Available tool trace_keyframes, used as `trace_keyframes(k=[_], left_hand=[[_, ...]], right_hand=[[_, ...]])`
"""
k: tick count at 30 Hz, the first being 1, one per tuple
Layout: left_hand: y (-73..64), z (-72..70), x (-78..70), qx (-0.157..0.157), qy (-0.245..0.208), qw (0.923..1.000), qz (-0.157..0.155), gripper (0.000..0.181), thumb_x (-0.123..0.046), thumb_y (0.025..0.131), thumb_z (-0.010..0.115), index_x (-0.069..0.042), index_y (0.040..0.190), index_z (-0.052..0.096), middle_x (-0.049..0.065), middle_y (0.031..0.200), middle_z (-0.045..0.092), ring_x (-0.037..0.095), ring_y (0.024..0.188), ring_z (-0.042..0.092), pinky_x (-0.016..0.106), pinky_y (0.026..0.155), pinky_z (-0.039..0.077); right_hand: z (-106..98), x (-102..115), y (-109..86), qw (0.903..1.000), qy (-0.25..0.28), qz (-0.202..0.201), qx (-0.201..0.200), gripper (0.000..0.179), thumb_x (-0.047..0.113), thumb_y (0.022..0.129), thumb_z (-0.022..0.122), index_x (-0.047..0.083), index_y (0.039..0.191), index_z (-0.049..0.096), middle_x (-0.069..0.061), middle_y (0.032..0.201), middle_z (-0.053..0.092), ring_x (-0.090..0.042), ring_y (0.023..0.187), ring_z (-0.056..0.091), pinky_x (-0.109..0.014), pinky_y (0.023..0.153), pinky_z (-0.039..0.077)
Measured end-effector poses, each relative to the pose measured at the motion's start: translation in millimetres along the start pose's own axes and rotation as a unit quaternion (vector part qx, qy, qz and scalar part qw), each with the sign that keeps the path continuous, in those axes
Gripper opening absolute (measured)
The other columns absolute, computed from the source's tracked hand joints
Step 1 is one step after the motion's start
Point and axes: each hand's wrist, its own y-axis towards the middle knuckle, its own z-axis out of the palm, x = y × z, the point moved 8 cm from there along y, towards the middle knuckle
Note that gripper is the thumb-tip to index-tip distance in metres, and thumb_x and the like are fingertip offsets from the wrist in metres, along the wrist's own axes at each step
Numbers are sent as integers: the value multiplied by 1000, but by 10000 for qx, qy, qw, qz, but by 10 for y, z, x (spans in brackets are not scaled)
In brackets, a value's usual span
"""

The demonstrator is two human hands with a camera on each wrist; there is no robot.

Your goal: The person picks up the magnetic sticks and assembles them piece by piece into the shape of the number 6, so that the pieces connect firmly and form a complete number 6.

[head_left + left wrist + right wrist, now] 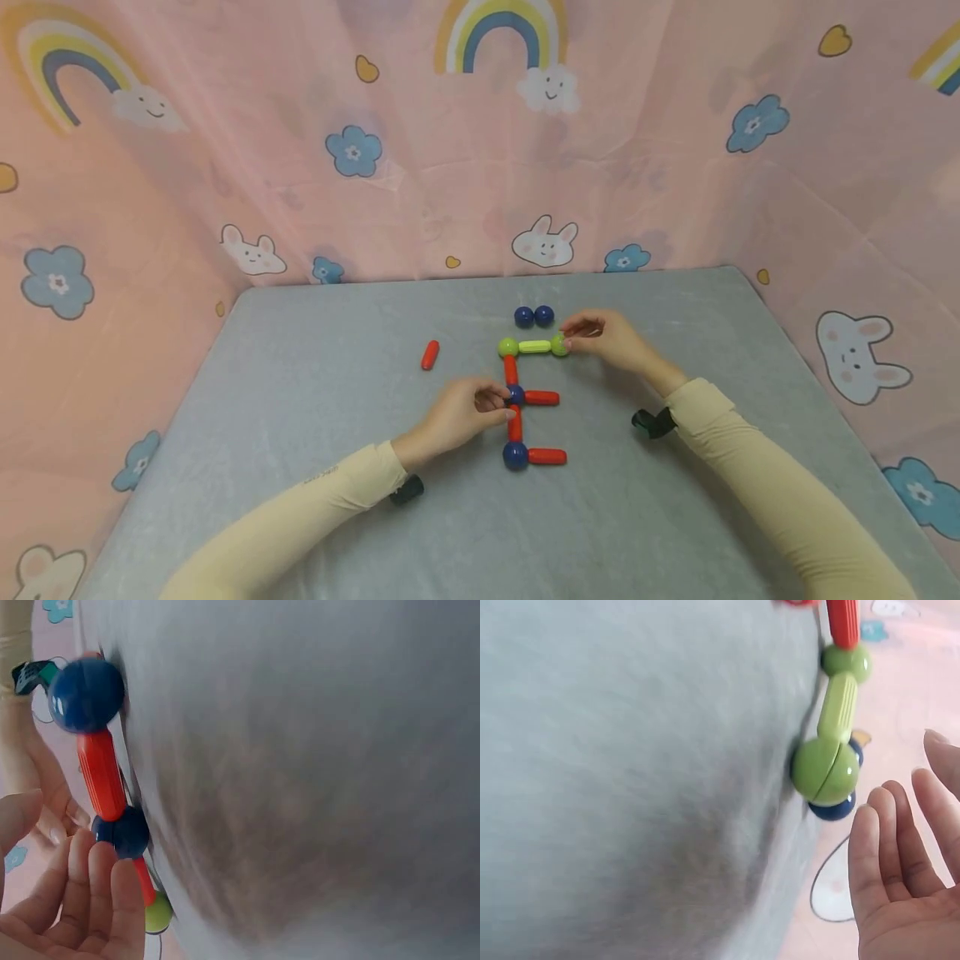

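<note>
A flat figure of magnetic rods and balls lies on the table. Its spine runs from a green ball (508, 347) through a red rod (511, 370), a middle blue ball (515, 394) and another red rod (515, 425) to a larger blue ball (515, 455). Branching right are a light green rod (535, 346) ending in a second green ball (826, 771), and two red rods (542, 398) (547, 457). My left hand (465, 410) is at the middle blue ball, thumb and fingers spread apart. Beside the second green ball, my right hand (609, 340) has loosely extended fingers, with nothing held.
Behind the figure sit two loose blue balls (534, 316), side by side. One loose red rod (430, 355) lies to the left. The grey cloth-covered table (300, 367) meets a pink patterned curtain (420, 208) at its back edge. Each wrist carries a dark strapped device.
</note>
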Motion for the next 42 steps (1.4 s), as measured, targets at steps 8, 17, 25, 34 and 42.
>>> trace_keyframes(k=[8,17,25,34,42], left_hand=[[286,66,-102,111,719,9962,484,34,-29,85,79,-11,113,73,-1,97,69,11,88,60,19,78,50],[439,149,-135,166,1263,9895,683,32,-30,83,81,-12,109,76,2,92,61,12,86,51,21,74,42],[507,213,-79,242,1366,9885,596,26,-31,83,81,-16,103,78,0,94,61,10,87,48,20,73,38],[518,230,-68,187,1485,9876,472,20,-29,83,81,-17,99,78,-1,96,62,10,87,47,20,73,36],[533,236,-115,191,1864,9810,493,20,-28,82,82,-17,99,79,-2,94,62,11,87,46,20,73,35]], right_hand=[[-66,-55,344,9996,65,164,-219,37,23,93,70,7,125,65,-16,124,66,-30,112,60,-45,97,47],[-1,-146,604,9994,-24,342,65,41,26,95,68,10,132,62,-16,133,63,-33,118,60,-50,101,48],[93,-162,720,9988,-55,368,317,39,22,94,68,9,131,63,-19,131,64,-35,118,60,-53,105,45],[154,-157,772,9986,-85,301,429,37,17,93,69,7,129,64,-19,133,63,-35,121,60,-52,106,46],[151,-146,778,9987,-117,305,391,36,16,94,68,5,128,64,-19,132,63,-34,118,61,-50,105,47]])
